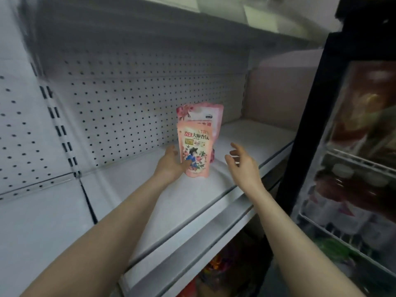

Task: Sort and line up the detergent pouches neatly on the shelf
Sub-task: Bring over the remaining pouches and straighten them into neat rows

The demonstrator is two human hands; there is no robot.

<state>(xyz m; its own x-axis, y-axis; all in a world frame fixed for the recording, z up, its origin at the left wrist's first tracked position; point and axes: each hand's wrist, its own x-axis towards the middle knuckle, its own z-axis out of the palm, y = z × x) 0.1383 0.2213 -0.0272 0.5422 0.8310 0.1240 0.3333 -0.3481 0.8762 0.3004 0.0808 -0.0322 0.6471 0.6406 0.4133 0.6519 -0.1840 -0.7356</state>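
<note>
A left hand (171, 166) grips the lower side of a pink detergent pouch (196, 151) standing on the white shelf (192, 200), just before a second pouch (203, 114), as the right hand (242, 161) hovers open beside it; such soft, liquid-filled packs likely steady best held low.

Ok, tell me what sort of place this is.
Most likely a shop: a white display shelf with a perforated back panel, pink detergent pouches on it, the front pouch held by the left hand, and a stocked glass-door cooler to the right.
</note>
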